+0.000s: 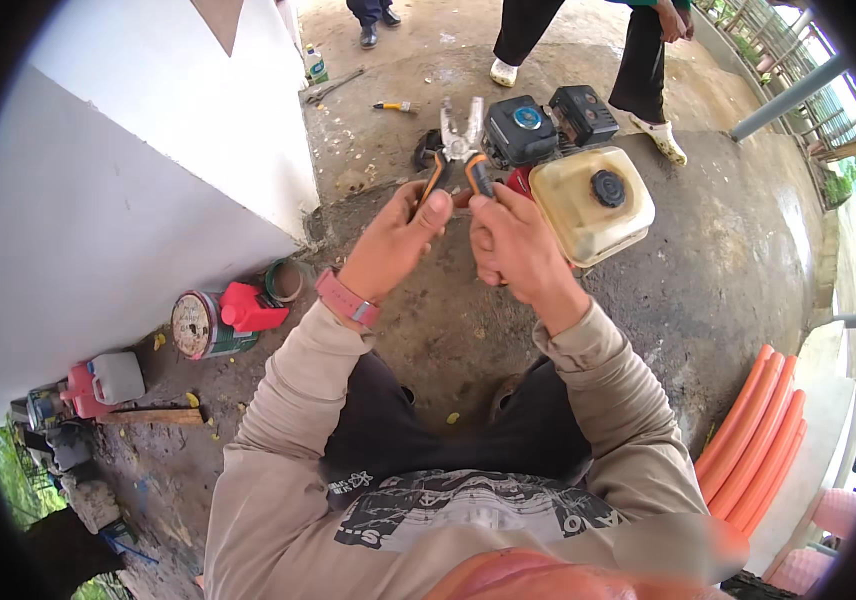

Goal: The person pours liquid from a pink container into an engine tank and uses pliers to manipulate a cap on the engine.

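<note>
A pair of pliers (461,150) with orange-and-black handles is held up in front of me, its jaws spread apart and pointing away. My left hand (395,238) is closed around the left handle, and a pink band circles that wrist. The other handle is gripped by my right hand (523,245). Just beyond the hands, a small engine (520,130) with black covers rests on the ground. Its yellowed fuel tank (588,225) with a black cap (607,188) lies right of my right hand. Part of the engine is hidden behind the pliers and my hands.
A white wall (148,200) runs along the left. Beside it stand a paint can (191,325), a red jug (253,307) and a plank (153,415). A yellow-handled tool (395,106), a wrench (333,87) and a bottle (316,65) are farther off. Two people stand ahead; orange pipes (753,440) lie right.
</note>
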The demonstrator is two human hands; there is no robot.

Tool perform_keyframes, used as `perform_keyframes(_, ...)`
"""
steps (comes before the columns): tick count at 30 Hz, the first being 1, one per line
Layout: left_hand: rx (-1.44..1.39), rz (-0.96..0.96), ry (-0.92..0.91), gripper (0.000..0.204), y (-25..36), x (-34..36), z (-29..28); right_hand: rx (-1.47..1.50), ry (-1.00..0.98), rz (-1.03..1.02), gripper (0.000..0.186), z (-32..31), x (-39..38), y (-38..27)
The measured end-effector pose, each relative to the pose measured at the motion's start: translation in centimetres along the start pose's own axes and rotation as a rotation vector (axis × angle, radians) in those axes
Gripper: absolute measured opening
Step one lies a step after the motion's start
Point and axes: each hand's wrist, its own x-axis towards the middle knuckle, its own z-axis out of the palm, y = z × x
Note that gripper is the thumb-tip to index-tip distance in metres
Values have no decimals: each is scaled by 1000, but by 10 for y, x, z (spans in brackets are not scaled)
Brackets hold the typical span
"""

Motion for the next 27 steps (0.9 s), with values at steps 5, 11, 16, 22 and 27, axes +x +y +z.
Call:
perform_keyframes(5,-524,-50,-61,56,-4,-5,36,-727,63,-598,39,18,-13,25)
perform_keyframes(11,-816,-73,-21,24,-13,0,33,-1245,326,-719,83,16,-22,18)
perform_keyframes(16,-684,-32,67,23,-15,-6,33,-1199,136,-614,88,11,-18,18)
perform_keyframes(22,-605,-98,125,29,-17,-1,22,-1037,47,-449,86,8,-6,25)
perform_keyframes(27,-440,89,-10,26,-14,3,10,-768,-141,-169,79,-1,-9,4)
